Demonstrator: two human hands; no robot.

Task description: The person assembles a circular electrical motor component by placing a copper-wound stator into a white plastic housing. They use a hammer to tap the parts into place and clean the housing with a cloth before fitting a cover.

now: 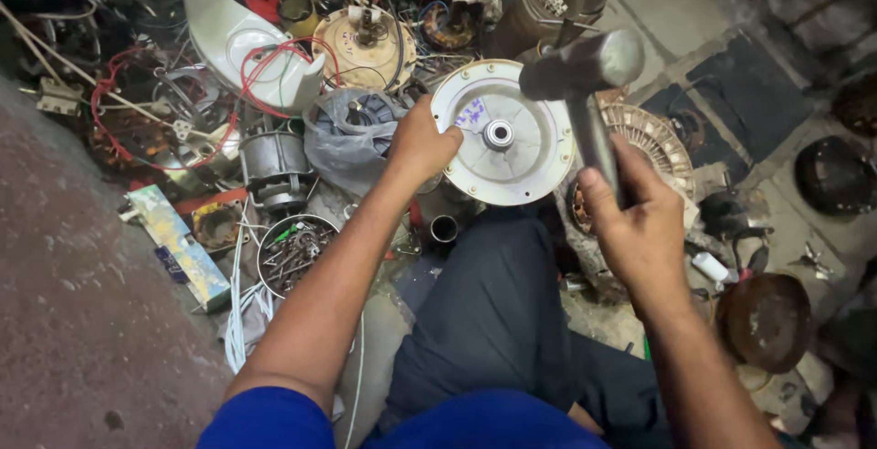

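Note:
My left hand (420,143) grips the left rim of a round silver motor end cover (521,152) with a bearing hole at its middle, holding it flat above my knee. My right hand (635,216) is closed around the handle of a steel hammer (585,70), whose head hangs raised just above the cover's right edge. A slotted rotor disc (653,138) lies right behind the hammer handle.
Motor parts crowd the floor: a tin of screws (294,253), a grey motor body (274,166), a bagged part (352,134), a white fan housing (242,33) with red wires, a rusty bowl (766,321). My dark-trousered leg (493,312) fills the lower middle.

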